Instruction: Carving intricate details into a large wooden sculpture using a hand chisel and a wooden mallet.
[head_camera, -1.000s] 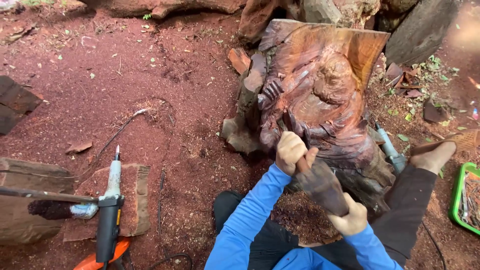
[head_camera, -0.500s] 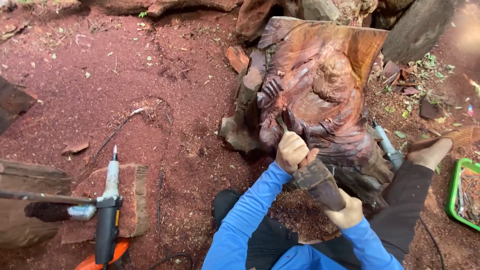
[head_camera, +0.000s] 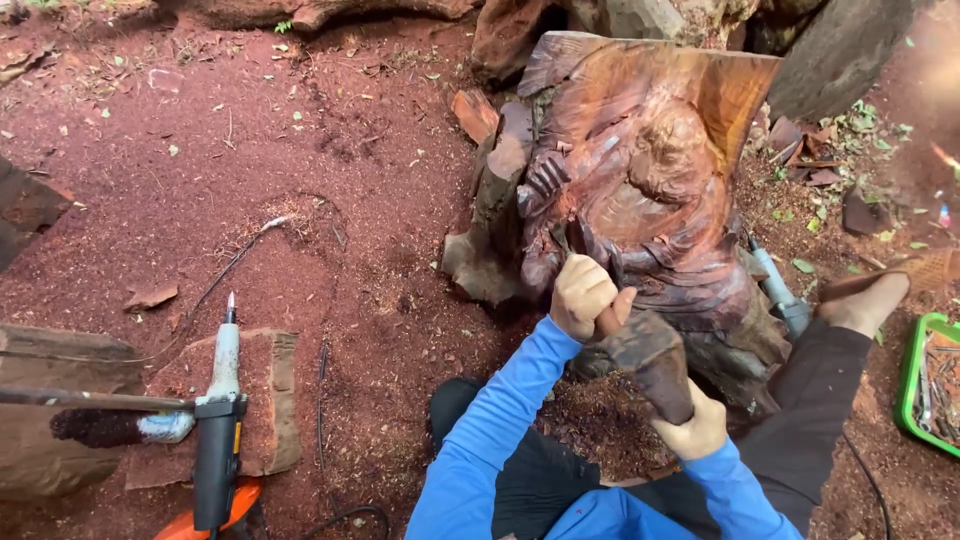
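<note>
We see red-brown dirt ground (head_camera: 300, 180) strewn with sawdust and small green leaves, outdoors, rocks along the top edge. On it, propped upright, stands the large reddish-brown carved wooden sculpture (head_camera: 640, 190), right of centre. Lower left lie a weathered wooden plank (head_camera: 60, 400) and a grey-black power rotary tool (head_camera: 220, 420) with cable. A green plastic tray (head_camera: 925, 385) sits at the right edge. Left hand (head_camera: 582, 295), grip closed around a chisel handle, tip hidden, against the sculpture's lower part. Right hand (head_camera: 690, 430), grip closed on the dark wooden mallet (head_camera: 650, 360), its head just beside the left hand.
</note>
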